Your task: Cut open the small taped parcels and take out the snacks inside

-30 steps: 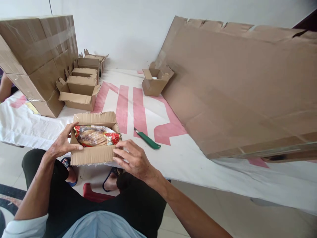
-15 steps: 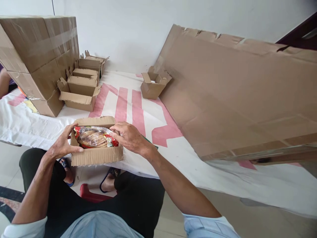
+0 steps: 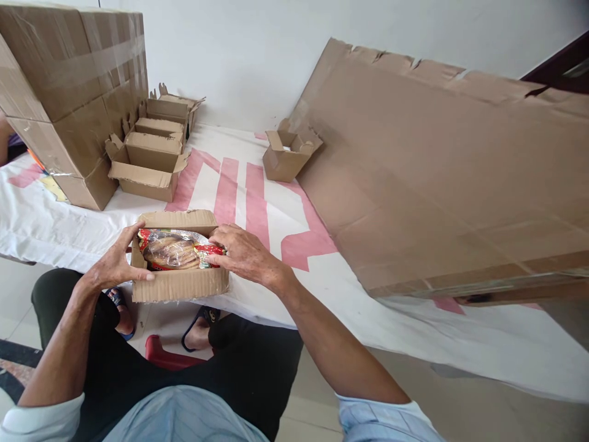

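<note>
A small open cardboard box [image 3: 180, 286] sits at the table's front edge, its long flaps raised at front and back. Inside lies a clear and red plastic packet [image 3: 175, 250] of long, pale brown pieces that look like food. My left hand [image 3: 113, 258] grips the box's left end, thumb on the front flap and fingers toward the back corner. At the other end my right hand [image 3: 242, 252] has its fingers curled over the packet's red right end. Its fingertips press on the wrapper; part of the packet there is hidden beneath them.
Several open small boxes [image 3: 142, 175] line up beside tall stacked cartons [image 3: 69, 80] at the left. Another open small box [image 3: 286, 162] stands by a large leaning cardboard sheet [image 3: 414, 178]. A white-and-pink cloth [image 3: 350, 301] covers the table. Part of another person's arm [image 3: 3, 138] shows far left.
My right fingers have shifted slightly at the packet's right end, and more of its red wrapper shows. My left hand keeps its hold on the box. The whole view has shifted a little.
</note>
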A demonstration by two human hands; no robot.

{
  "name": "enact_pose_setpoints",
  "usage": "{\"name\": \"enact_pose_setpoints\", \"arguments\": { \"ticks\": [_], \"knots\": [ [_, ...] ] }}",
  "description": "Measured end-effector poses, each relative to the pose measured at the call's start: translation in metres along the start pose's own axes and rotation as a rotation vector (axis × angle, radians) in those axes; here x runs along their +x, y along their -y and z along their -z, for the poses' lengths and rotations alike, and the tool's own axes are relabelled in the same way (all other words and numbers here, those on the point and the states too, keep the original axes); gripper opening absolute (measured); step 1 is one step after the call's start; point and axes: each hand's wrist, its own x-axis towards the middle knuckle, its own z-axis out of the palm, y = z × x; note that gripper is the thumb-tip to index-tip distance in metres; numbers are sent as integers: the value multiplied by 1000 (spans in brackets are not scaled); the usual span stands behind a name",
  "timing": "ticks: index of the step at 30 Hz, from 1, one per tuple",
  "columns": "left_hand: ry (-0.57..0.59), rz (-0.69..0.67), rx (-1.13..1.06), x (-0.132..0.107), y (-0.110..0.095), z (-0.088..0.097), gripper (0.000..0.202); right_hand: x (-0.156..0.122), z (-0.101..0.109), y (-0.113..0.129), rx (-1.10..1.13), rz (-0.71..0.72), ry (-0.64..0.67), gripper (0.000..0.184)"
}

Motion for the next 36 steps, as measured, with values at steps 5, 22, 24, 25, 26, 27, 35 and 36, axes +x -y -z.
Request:
{"name": "enact_pose_setpoints", "arguments": {
  "ticks": [5, 22, 24, 25, 26, 27, 35, 36],
  "knots": [
    [28, -12, 10, -2, 3, 2, 146, 1, -9, 0, -147, 53, -51, 26],
    [6, 0, 21, 5, 7, 0, 146, 14, -24, 2, -90, -34, -73, 31],
    [-15, -25, 20, 7, 8, -1, 146, 17, -24, 4, -63, -63, -59, 28],
    [-26, -37, 15, 7, 8, -2, 147, 19, -25, 5, -35, -75, -58, 26],
    [-34, -45, 4, 8, 8, -2, 147, 21, -25, 6, 2, -85, -61, 25],
    [-37, -48, -14, 8, 8, -3, 148, 23, -26, 7, 45, -94, -63, 25],
    [-101, -88, -160, 9, 5, -12, 151, 33, -33, 19, 79, -218, -115, 16],
    [-110, -104, -170, 9, 5, -13, 150, 33, -33, 22, 55, -221, -109, 15]
  ]
}}
